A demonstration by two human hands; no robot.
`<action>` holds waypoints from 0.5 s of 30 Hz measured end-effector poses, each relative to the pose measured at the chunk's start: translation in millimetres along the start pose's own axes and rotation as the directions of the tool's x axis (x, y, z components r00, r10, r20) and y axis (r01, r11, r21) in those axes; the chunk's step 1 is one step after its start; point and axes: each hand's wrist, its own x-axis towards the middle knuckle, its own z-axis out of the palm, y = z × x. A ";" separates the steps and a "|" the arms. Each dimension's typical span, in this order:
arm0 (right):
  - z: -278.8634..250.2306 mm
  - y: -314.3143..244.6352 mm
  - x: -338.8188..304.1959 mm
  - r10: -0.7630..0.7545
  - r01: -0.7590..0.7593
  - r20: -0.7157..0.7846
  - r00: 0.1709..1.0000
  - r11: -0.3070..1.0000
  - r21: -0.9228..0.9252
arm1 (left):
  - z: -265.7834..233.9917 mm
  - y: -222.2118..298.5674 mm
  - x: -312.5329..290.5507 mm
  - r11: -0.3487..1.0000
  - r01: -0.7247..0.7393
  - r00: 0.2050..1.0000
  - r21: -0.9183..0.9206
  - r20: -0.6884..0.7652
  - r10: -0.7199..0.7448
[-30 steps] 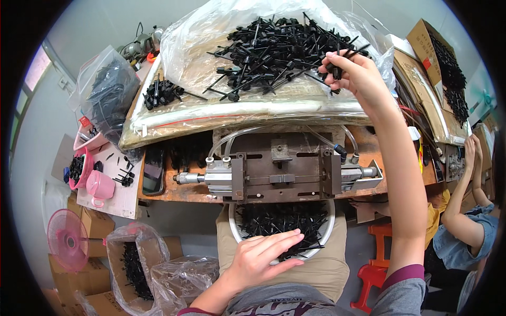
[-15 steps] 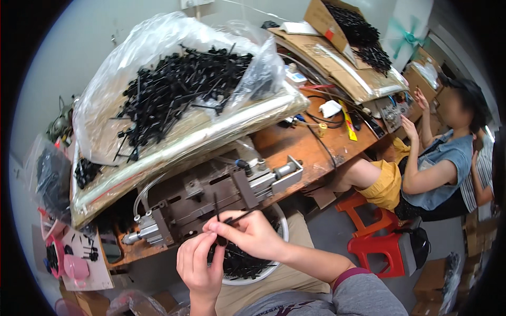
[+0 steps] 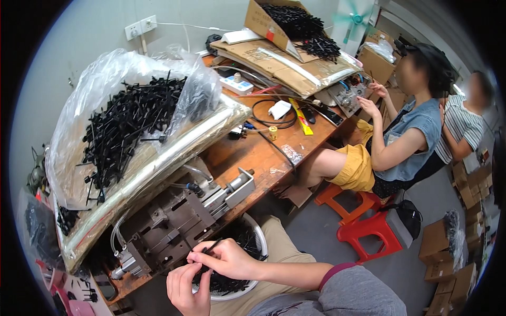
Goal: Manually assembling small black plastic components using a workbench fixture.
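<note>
In front of the clamping fixture, my two hands meet above a white basket (image 3: 262,237) of black plastic parts. My right hand (image 3: 229,259) is closed, pinching a thin black stemmed part (image 3: 213,246) between thumb and fingers. My left hand (image 3: 184,289) is curled just below, its fingertips close to the right thumb; what it grips is hidden by the fingers. The metal fixture (image 3: 168,226), with air cylinders and tubes, sits at the table edge beyond my hands. A heap of similar black parts (image 3: 132,126) lies on a plastic-wrapped board behind it.
The wooden table (image 3: 237,152) holds cables, a power strip (image 3: 235,85) and a yellow packet (image 3: 301,117). A cardboard box (image 3: 269,26) of black parts stands farther back. To the right, a person in a denim vest (image 3: 406,137) works near red stools (image 3: 369,234); another person stands behind.
The view has swung to the right, so the table and fixture sit farther left and more of the co-workers shows. My hands stay together, the right one still pinching the black part.
</note>
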 end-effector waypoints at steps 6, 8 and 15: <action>-1.7 6.1 -4.5 -0.007 0.007 -0.007 1.000 1.000 0.007 | 1.7 -0.8 -7.7 0.998 0.023 0.999 -0.059 -0.036 -0.025; -6.5 0.6 -5.4 0.082 -0.087 0.058 0.995 0.992 0.088 | -0.4 -5.4 -12.1 0.996 0.066 0.997 -0.060 -0.024 -0.067; -10.4 -4.3 -7.8 0.125 -0.147 0.099 0.987 0.957 0.250 | -11.3 7.1 -1.4 0.991 -0.070 0.997 -0.115 -0.030 0.067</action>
